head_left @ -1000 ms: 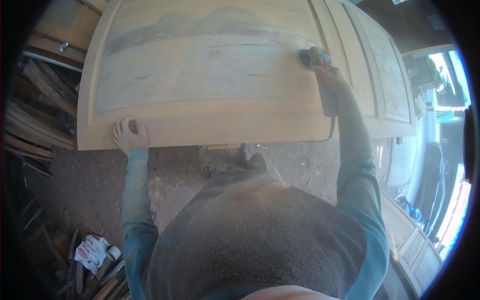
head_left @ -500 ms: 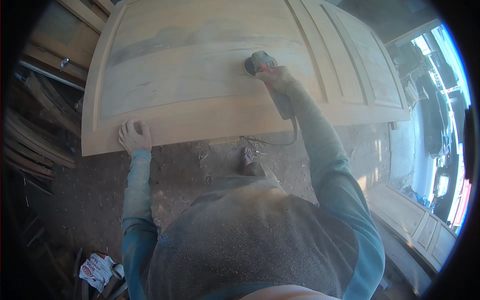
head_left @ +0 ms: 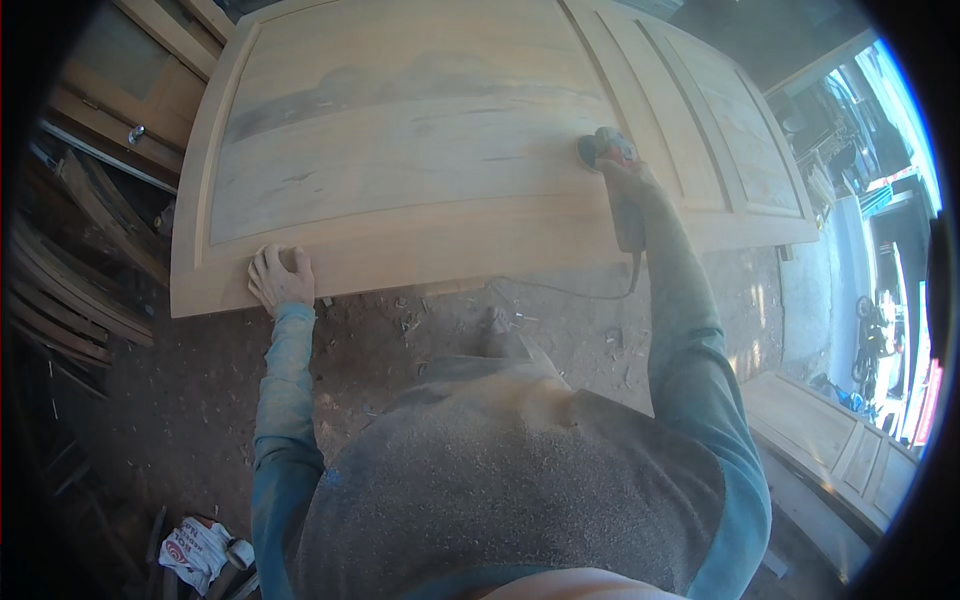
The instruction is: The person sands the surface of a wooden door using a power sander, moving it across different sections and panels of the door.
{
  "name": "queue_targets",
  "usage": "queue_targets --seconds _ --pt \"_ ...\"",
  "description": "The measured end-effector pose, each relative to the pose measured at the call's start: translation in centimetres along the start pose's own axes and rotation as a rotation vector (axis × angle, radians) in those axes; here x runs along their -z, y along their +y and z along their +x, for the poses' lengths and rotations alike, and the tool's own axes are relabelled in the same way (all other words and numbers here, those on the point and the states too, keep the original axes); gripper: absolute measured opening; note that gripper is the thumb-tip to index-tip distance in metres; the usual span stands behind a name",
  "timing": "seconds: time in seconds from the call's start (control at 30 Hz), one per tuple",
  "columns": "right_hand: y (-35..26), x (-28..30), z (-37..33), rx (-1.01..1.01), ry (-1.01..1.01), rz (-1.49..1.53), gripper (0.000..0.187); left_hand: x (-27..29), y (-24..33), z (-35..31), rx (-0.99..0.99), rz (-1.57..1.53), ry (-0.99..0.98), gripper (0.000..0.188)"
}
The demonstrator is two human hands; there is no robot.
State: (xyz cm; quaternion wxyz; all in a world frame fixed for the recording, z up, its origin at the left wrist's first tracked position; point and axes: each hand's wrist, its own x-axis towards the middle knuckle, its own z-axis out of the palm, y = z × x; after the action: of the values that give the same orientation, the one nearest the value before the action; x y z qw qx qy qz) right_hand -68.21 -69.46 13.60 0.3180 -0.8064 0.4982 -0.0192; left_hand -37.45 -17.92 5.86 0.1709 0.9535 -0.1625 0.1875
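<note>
A wide pale wooden door with framed panels lies flat in front of me. My right hand is wrapped round an angle grinder with a reddish-grey head. Its round dark disc is at the surface of the large panel, toward that panel's right side. From the grinder's rear a thin cord hangs below the door's near edge. At the near left corner, my left hand rests on the door frame, its fingers bent and the thumb apart. Grey smudges and dark streaks mark the large panel.
Curved wooden pieces are stacked at the left, below another door with a metal knob. A second panelled door leans at the lower right. Wood chips litter the floor. A white printed bag lies lower left.
My right hand has carried the grinder to the right across the large panel, nearer its right-hand frame. My left hand stays at the same corner of the door.
</note>
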Motion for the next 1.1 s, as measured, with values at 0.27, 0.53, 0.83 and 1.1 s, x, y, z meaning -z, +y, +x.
queue_targets --seconds 0.27,0.53,0.83,1.1 --pt "0.0 0.9 3.3 -0.104 0.069 0.064 0.073 0.2 -0.1 0.1 -0.002 -0.016 0.007 0.034" --pt "-6.9 -6.8 2.9 0.115 -0.017 0.087 0.073 0.5 -0.2 0.3 0.012 -0.036 0.004 0.033" --pt "-5.7 -2.0 1.8 0.013 -0.034 0.013 0.065 0.5 -0.1 0.2 0.011 -0.031 -0.004 0.031" --pt "-3.5 -1.7 0.6 0.037 -0.009 -0.004 0.064 0.7 -0.1 0.4 0.002 -0.037 0.018 0.029"
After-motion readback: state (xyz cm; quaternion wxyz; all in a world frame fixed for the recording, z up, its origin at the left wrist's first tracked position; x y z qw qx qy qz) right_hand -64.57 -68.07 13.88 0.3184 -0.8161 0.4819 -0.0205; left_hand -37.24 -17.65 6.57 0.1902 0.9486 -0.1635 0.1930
